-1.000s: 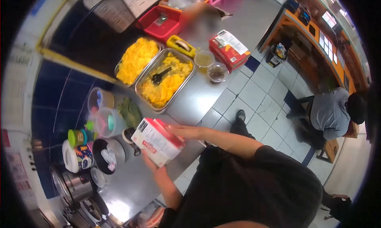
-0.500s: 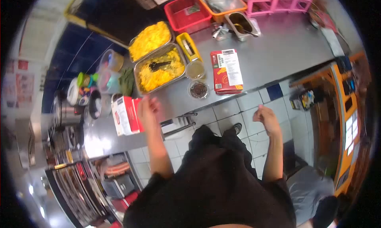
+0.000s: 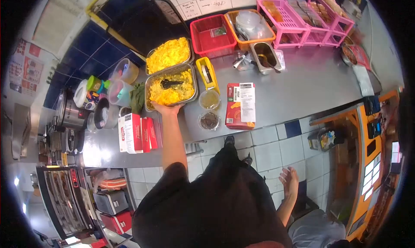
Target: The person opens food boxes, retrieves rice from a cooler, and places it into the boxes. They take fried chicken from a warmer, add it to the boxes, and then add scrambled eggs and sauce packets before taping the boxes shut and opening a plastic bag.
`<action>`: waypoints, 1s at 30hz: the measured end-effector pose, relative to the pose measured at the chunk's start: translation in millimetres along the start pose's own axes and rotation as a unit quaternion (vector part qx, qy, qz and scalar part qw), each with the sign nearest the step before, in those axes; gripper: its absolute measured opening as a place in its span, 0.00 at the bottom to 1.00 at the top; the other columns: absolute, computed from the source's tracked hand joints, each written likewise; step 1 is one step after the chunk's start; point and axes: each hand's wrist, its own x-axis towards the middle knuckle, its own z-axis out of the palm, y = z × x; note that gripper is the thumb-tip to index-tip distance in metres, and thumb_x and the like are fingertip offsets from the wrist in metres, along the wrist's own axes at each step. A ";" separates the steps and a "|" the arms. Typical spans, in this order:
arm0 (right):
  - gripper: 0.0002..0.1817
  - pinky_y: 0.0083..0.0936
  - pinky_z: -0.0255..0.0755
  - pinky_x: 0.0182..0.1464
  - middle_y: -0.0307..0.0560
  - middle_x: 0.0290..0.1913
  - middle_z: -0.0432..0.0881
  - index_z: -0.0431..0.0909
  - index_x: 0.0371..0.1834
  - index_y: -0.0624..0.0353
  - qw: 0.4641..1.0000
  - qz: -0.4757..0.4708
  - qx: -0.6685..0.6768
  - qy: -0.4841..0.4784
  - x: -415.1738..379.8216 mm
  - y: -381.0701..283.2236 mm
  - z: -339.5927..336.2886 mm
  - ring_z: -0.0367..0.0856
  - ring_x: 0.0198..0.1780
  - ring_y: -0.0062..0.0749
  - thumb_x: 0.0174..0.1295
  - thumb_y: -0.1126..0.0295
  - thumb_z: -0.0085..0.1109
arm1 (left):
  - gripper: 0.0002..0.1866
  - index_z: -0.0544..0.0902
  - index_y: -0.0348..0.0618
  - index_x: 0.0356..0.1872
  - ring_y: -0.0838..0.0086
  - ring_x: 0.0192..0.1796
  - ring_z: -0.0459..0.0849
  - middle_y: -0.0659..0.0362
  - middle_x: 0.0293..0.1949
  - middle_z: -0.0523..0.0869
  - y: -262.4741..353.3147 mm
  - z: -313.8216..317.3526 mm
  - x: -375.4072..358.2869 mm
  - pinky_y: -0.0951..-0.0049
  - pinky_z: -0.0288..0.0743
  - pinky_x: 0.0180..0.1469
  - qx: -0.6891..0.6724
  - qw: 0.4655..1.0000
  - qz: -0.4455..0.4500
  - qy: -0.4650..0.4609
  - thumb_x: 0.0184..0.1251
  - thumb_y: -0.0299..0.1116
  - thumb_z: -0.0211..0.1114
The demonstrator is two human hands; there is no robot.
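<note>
My left hand [image 3: 166, 109] is at the near rim of the front metal tray [image 3: 195, 93], gripping its edge, with the fingertips partly hidden. Yellow food [image 3: 163, 96] fills that tray, and a black utensil [image 3: 170, 83] lies on it. Behind stands a second tray [image 3: 191, 58] of yellow food [image 3: 166, 57]. Red and white boxes [image 3: 137, 133] rest at the counter edge, left of my left forearm. My right hand [image 3: 289, 179] hangs over the tiled floor, fingers apart and nothing in them. A red box with a paper label [image 3: 233, 107] lies on the counter.
On the steel counter [image 3: 302, 90] are two round tubs [image 3: 209, 100] [image 3: 209, 120], a yellow container [image 3: 207, 73], a red basket [image 3: 212, 36], an orange basket [image 3: 270, 35] and pink racks [image 3: 288, 32]. A person in grey [image 3: 317, 230] is low at the right.
My left hand has moved from beside the red and white boxes to the front tray's rim. My right hand has dropped lower and its fingers have opened. The camera view has shifted.
</note>
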 end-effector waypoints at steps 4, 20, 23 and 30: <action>0.32 0.36 0.74 0.50 0.52 0.55 0.79 0.67 0.66 0.61 0.998 0.034 -0.007 0.044 0.7 -10.6 15.4 0.78 0.49 0.38 0.72 0.45 0.52 | 0.51 0.56 0.64 0.78 0.47 0.79 0.52 0.55 0.80 0.52 15.9 -16.3 36.3 0.25 0.41 0.71 -0.021 1.000 0.014 -0.014 0.60 0.82 0.26; 0.33 0.37 0.74 0.55 0.54 0.58 0.77 0.65 0.69 0.62 0.992 0.049 -0.101 -0.061 49.8 -27.0 80.1 0.78 0.54 0.41 0.73 0.45 0.49 | 0.45 0.55 0.44 0.74 0.56 0.79 0.50 0.53 0.75 0.55 26.6 -60.2 51.9 0.34 0.36 0.75 -0.019 0.987 0.041 0.153 0.69 0.70 0.47; 0.34 0.37 0.74 0.54 0.54 0.58 0.77 0.65 0.69 0.62 0.992 0.055 -0.103 -0.053 51.3 -19.4 81.4 0.78 0.54 0.41 0.72 0.44 0.50 | 0.29 0.67 0.45 0.63 0.59 0.72 0.63 0.57 0.66 0.66 22.4 -72.8 72.3 0.35 0.48 0.73 0.036 0.978 0.056 0.197 0.75 0.57 0.53; 0.38 0.39 0.73 0.57 0.54 0.62 0.75 0.61 0.73 0.61 0.989 0.062 -0.129 -0.037 52.5 -10.4 83.8 0.76 0.56 0.43 0.72 0.41 0.48 | 0.18 0.74 0.46 0.55 0.61 0.60 0.76 0.56 0.60 0.77 -10.7 -77.2 87.8 0.45 0.66 0.69 -0.068 0.962 0.121 0.234 0.81 0.47 0.45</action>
